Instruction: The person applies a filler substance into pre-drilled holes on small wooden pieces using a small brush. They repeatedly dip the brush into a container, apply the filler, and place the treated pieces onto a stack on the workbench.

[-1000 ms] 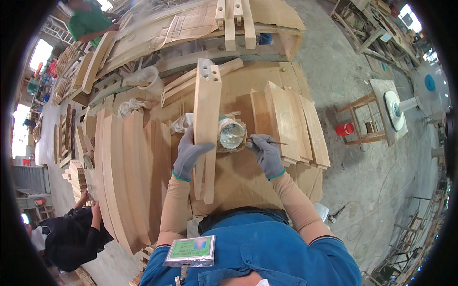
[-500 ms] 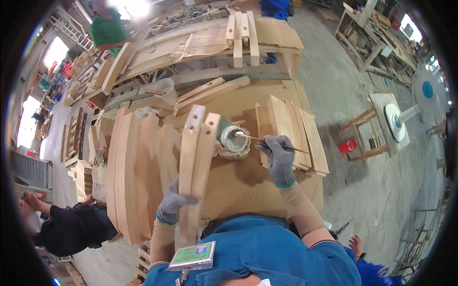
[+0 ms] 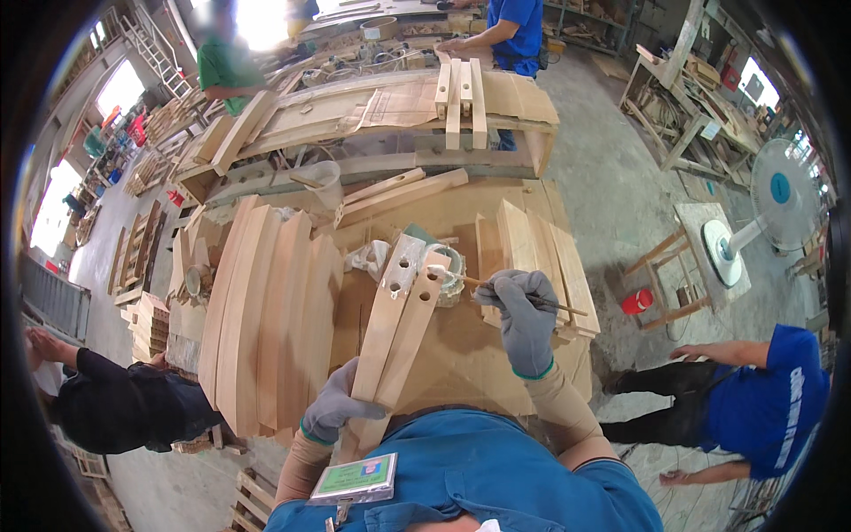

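Note:
In my gray-gloved left hand (image 3: 339, 406) are two wooden bars held side by side, tilted up and away from me. The left bar (image 3: 386, 324) has a whitish wet coat around the two holes at its far end. Bare wood surrounds most of the two holes on the right bar (image 3: 415, 332). My gloved right hand (image 3: 525, 321) pinches a thin brush (image 3: 567, 309), its whitish tip at the right bar's far end. Behind the bar ends stands a jar (image 3: 454, 285) with a crusted outside, partly hidden by them.
Wooden boards (image 3: 275, 310) are lined up on the left of the cardboard-topped table (image 3: 461, 372); more boards (image 3: 532, 253) stand right. Beyond are a plastic bucket (image 3: 324, 182) and a workbench (image 3: 523, 102). A fan (image 3: 780, 191) stands right. Several people are around, one in blue (image 3: 753, 399) at right.
My left hand has moved the bars rightward, in front of the jar. The brush tip has gone from the jar to the right bar's end. A person in blue has come into view at right.

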`<move>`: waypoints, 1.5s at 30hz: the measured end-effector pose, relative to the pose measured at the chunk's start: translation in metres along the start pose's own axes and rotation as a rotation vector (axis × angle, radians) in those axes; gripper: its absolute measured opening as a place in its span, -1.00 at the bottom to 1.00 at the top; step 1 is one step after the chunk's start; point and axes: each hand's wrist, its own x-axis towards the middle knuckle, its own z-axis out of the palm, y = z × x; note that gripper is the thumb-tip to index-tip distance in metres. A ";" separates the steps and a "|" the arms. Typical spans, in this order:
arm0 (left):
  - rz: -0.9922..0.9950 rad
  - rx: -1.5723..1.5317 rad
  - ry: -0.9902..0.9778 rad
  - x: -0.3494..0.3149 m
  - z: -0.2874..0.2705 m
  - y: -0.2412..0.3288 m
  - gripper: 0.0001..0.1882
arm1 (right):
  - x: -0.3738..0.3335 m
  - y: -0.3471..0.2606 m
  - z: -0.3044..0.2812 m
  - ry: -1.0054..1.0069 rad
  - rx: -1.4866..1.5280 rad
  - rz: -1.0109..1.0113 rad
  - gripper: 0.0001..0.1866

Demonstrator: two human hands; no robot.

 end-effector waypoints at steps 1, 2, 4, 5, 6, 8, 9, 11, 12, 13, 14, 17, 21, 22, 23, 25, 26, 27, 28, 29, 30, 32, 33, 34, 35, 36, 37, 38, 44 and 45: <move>0.004 0.016 0.002 -0.001 0.001 0.000 -0.11 | -0.001 0.000 0.000 0.001 -0.004 0.006 -0.91; 0.008 0.033 0.004 -0.003 0.003 0.001 -0.12 | -0.002 0.000 -0.001 0.001 -0.008 0.012 -0.91; 0.008 0.038 0.004 -0.006 0.007 0.003 -0.12 | -0.002 0.000 -0.004 0.019 0.003 0.006 -0.93; 0.005 0.028 0.003 -0.007 0.009 0.004 -0.12 | -0.003 -0.001 -0.005 0.028 0.008 0.003 -0.93; 0.003 0.017 0.005 -0.009 0.011 0.004 -0.12 | -0.003 -0.003 -0.004 0.029 0.016 0.014 -0.93; 0.022 0.028 -0.005 -0.010 0.009 0.000 -0.12 | -0.003 -0.006 -0.003 0.030 0.032 0.036 -0.92; 0.026 0.035 -0.008 -0.009 0.009 -0.001 -0.12 | -0.003 -0.007 -0.004 0.025 0.036 0.038 -0.91; 0.025 -0.004 -0.002 -0.010 0.013 0.002 -0.14 | -0.001 -0.008 -0.006 0.014 0.044 0.044 -0.88; 0.023 -0.025 0.000 -0.011 0.013 0.002 -0.15 | 0.000 -0.007 -0.008 -0.001 0.004 0.029 -0.87; 0.024 0.005 0.011 -0.011 0.014 0.002 -0.16 | 0.001 -0.006 -0.012 -0.016 -0.036 0.014 -0.85; 0.024 0.035 0.021 -0.010 0.014 0.003 -0.17 | 0.002 -0.006 -0.015 -0.031 -0.076 -0.001 -0.84; 0.044 0.052 0.034 -0.010 0.012 0.000 -0.21 | 0.004 -0.010 -0.016 -0.109 -0.044 0.007 -0.81; 0.040 0.013 0.023 -0.007 0.011 -0.001 -0.24 | 0.000 -0.010 -0.020 -0.176 -0.083 -0.016 -0.80; 0.038 0.010 0.026 -0.007 0.012 0.000 -0.24 | -0.002 -0.009 -0.021 -0.180 -0.109 -0.022 -0.80; 0.036 0.007 0.028 -0.006 0.013 0.001 -0.24 | -0.003 -0.009 -0.021 -0.184 -0.135 -0.029 -0.80; 0.029 0.008 0.036 -0.005 0.012 0.002 -0.24 | -0.005 -0.010 -0.019 -0.225 -0.112 -0.018 -0.79; 0.024 0.013 0.040 -0.004 0.011 0.001 -0.24 | -0.007 -0.011 -0.017 -0.245 -0.100 -0.013 -0.79; 0.020 0.018 0.040 -0.003 0.010 0.001 -0.24 | -0.008 -0.012 -0.016 -0.231 -0.104 0.002 -0.79; 0.020 0.015 0.040 -0.002 0.010 0.000 -0.24 | -0.011 -0.012 -0.015 -0.216 -0.107 0.018 -0.79; 0.019 0.013 0.039 -0.001 0.009 0.000 -0.25 | -0.013 -0.012 -0.014 -0.201 -0.111 0.033 -0.79; 0.020 0.012 0.037 0.000 0.009 0.000 -0.25 | -0.013 -0.013 -0.012 -0.189 -0.061 0.077 -0.81; 0.008 0.006 0.040 0.001 0.008 0.002 -0.26 | -0.014 -0.016 -0.008 -0.166 0.039 0.166 -0.84; 0.002 0.008 0.038 0.001 0.008 0.003 -0.26 | -0.012 -0.020 -0.006 -0.123 0.048 0.201 -0.86; 0.009 0.008 0.039 0.002 0.008 0.002 -0.26 | -0.006 -0.026 -0.003 -0.078 0.054 0.234 -0.88; 0.016 0.007 0.041 0.003 0.007 0.000 -0.26 | 0.002 -0.032 0.001 -0.033 0.062 0.267 -0.89; 0.020 0.007 0.048 0.003 0.007 -0.001 -0.26 | 0.013 -0.042 0.006 -0.067 -0.035 0.246 -0.92; 0.023 0.004 0.056 0.003 0.008 -0.001 -0.26 | 0.026 -0.055 0.012 -0.099 -0.133 0.228 -0.94; 0.027 0.001 0.065 0.003 0.010 -0.001 -0.26 | 0.038 -0.064 0.017 -0.131 -0.229 0.211 -0.95; 0.046 0.039 0.049 0.008 0.011 -0.001 -0.25 | 0.072 -0.079 0.048 -0.597 -0.758 0.140 -0.87; 0.040 0.039 0.051 0.008 0.011 0.001 -0.25 | 0.072 -0.078 0.053 -0.649 -0.855 0.075 -0.85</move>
